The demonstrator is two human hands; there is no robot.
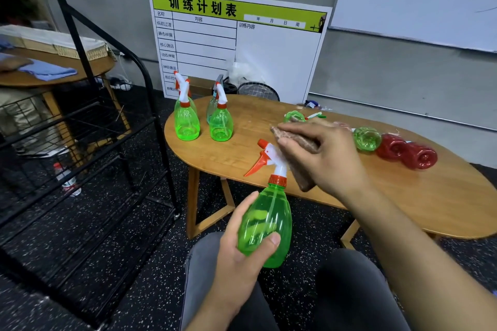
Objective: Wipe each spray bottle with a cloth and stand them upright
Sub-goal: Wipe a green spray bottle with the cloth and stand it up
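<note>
My left hand [239,247] has its fingers and thumb curled round the belly of a green spray bottle [266,226], holding it upright above my lap, in front of the near edge of the tabletop [403,196]. My right hand [326,153] pinches a brown cloth [301,164] and presses it against the bottle's white spray head, just behind the orange trigger. The bottle is clear green plastic with a red collar; I can read no label on it. At the left end of the tabletop stand green bottles upright [187,118], close together. To the right, past my hand, green [367,139] and red bottles [419,156] lie on their sides in a row. Behind, a board [236,43] leans on the wall, headed 训练计划表 on a green band.
</note>
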